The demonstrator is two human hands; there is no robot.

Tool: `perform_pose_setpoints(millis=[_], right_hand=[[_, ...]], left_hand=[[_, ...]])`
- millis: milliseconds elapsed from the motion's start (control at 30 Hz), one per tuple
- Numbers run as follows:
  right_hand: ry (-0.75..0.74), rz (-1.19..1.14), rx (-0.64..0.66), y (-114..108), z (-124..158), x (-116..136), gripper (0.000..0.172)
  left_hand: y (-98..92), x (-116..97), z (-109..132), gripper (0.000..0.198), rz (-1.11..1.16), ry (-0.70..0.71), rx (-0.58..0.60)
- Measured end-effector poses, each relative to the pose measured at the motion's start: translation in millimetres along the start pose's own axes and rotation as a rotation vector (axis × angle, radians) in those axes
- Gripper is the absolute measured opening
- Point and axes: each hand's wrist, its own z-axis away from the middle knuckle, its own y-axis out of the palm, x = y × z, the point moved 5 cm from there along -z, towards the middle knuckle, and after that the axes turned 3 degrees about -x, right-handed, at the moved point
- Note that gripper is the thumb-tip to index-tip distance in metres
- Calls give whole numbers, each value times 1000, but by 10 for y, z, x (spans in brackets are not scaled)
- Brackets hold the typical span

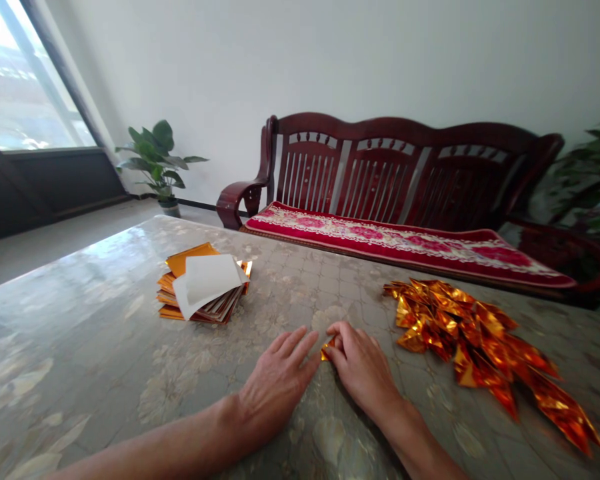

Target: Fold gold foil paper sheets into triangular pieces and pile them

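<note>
My right hand (363, 367) pinches a small piece of gold foil paper (325, 353) between thumb and curled fingers, low over the table. Most of that piece is hidden behind the fingers. My left hand (283, 377) lies just to its left, fingers stretched out and fingertips close to the foil; whether they touch it I cannot tell. Left of my hands sits a loose stack of gold foil paper sheets (193, 257), the top ones showing white backs. On the right is a heap of folded, shiny orange-gold foil pieces (450, 320) with pointed ends.
Everything lies on a table with a glossy flower-patterned cover (105, 333). Beyond its far edge stands a dark red wooden bench (305, 170) with a red floral seat cover (380, 233). A potted plant (155, 160) is at the back left, near a window (25, 80); more leaves (593, 180) show at right.
</note>
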Motion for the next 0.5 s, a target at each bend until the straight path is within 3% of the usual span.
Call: perform_pose_setpoints(millis=[300,500], right_hand=[[-1,53,-1,-11,4,22,12],[-26,72,-50,-18,33,16,8]], left_hand=[[32,0,47,45,24,-29,46],[-49,-48,57,48,43,9,44]])
